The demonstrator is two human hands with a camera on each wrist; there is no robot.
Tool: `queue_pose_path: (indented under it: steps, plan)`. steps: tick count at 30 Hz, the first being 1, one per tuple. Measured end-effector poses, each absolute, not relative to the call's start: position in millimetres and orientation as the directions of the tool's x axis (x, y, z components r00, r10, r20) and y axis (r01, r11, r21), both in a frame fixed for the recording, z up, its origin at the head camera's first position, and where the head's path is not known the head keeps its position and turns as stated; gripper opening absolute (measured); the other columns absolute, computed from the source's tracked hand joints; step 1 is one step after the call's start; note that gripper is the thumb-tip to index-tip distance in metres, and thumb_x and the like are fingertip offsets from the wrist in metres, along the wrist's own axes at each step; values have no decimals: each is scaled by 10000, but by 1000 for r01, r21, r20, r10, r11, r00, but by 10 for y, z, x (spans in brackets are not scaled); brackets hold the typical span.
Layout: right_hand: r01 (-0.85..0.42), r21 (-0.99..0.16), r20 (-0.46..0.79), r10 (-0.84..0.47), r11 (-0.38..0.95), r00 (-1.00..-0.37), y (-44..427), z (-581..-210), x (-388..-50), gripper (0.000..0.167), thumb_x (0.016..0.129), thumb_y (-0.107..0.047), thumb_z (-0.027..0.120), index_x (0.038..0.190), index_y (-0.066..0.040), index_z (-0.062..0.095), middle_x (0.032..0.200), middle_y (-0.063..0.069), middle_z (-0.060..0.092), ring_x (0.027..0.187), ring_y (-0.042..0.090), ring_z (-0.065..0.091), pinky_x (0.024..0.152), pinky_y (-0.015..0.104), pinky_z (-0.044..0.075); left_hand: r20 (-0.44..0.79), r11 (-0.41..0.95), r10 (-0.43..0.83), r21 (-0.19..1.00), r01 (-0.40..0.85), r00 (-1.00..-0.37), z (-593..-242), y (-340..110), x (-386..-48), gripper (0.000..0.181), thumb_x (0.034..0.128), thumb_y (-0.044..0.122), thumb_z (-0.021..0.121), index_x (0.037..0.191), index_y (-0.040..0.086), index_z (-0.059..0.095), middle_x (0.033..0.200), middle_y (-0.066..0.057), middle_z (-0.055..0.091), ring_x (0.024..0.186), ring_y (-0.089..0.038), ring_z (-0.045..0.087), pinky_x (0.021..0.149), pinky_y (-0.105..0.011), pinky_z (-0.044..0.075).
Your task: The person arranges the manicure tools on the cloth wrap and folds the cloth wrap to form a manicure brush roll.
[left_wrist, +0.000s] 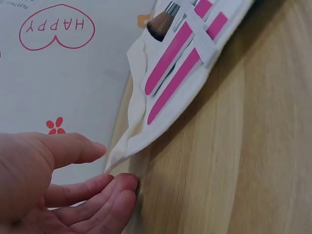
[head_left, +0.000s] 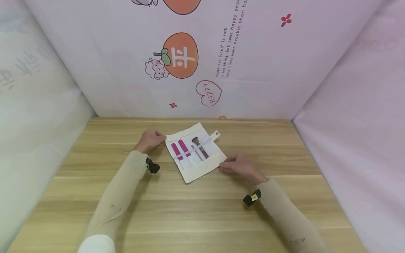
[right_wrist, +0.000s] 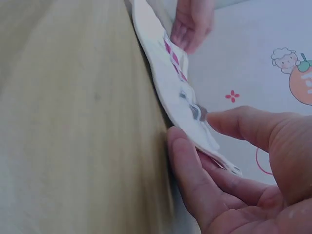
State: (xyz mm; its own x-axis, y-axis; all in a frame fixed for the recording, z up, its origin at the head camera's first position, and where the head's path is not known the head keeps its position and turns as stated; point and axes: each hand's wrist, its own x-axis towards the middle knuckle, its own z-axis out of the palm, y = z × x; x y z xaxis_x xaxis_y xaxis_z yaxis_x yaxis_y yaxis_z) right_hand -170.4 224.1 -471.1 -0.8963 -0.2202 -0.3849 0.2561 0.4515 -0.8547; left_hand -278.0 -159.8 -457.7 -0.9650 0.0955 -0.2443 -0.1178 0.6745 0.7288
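A cream fabric tool roll (head_left: 202,168) lies unrolled and turned at an angle on the wooden table. Under its white elastic band sit two flat pink tools (left_wrist: 168,61), a makeup brush (head_left: 199,146) with brown bristles, and a slimmer, smaller tool (head_left: 197,151). My left hand (head_left: 150,140) pinches the roll's far left corner between thumb and fingers. At the right corner my right hand (head_left: 238,165) holds the edge, fingers beneath and thumb above. In the right wrist view the roll (right_wrist: 161,83) appears nearly edge-on.
A strap tab with a snap (head_left: 216,134) sticks out from the roll's right side. White printed cloth (head_left: 253,70) stands behind the table (head_left: 196,214), with more cloth walls left and right. Both wrists carry small black cameras (head_left: 153,166).
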Motion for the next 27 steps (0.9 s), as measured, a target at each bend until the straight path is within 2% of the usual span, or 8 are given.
queue_pose_path:
  steps: [5, 13, 18, 23, 27]
  plan:
    - [273, -880, -365, -186, 389, -912, 2168, -4767, -1669, 285, 991, -221, 740, 1156, 11, 740, 1111, 138, 801, 1041, 188, 784, 936, 298, 610, -241, 659, 79, 741, -131, -967, -4609, -1522, -2850, 351, 1012, 205, 642, 1248, -47, 703, 1234, -216, 687, 922, -222, 563, 742, -274, 455]
    - [236, -912, -312, -192, 336, -930, 2173, -4798, -1754, 288, 1009, -132, 675, 1207, 77, 683, 1120, 203, 770, 1061, 260, 778, 960, 333, 609, -254, 609, 75, 777, -158, -964, -4629, -1532, -2851, 336, 1016, 170, 657, 1276, -41, 682, 1251, -221, 676, 1003, -250, 617, 812, -273, 503]
    - [219, -925, -286, -193, 309, -939, 2229, -4780, -1868, 279, 1002, -75, 654, 1205, 116, 670, 1106, 246, 761, 1010, 248, 779, 929, 332, 619, -286, 493, 118, 848, -194, -951, -4619, -1633, -2737, 312, 1013, 122, 681, 1260, -68, 681, 1202, -176, 666, 962, -174, 662, 890, -277, 598]
    - [211, -922, -279, -178, 325, -944, 2284, -4716, -1977, 222, 995, -75, 663, 1119, 108, 679, 1101, 245, 753, 996, 235, 773, 931, 348, 622, -323, 410, 185, 884, -226, -928, -4627, -1732, -2599, 291, 1009, 83, 691, 1226, -111, 692, 1117, -152, 701, 873, -99, 698, 862, -256, 623]
    - [211, -909, -280, -151, 360, -948, 2324, -4695, -2063, 228, 991, -79, 669, 1142, 92, 686, 1105, 236, 754, 984, 226, 771, 910, 332, 628, -363, 420, 229, 874, -245, -903, -4629, -1776, -2478, 291, 1025, 104, 678, 1230, -102, 697, 1205, -204, 712, 879, -105, 712, 839, -238, 621]
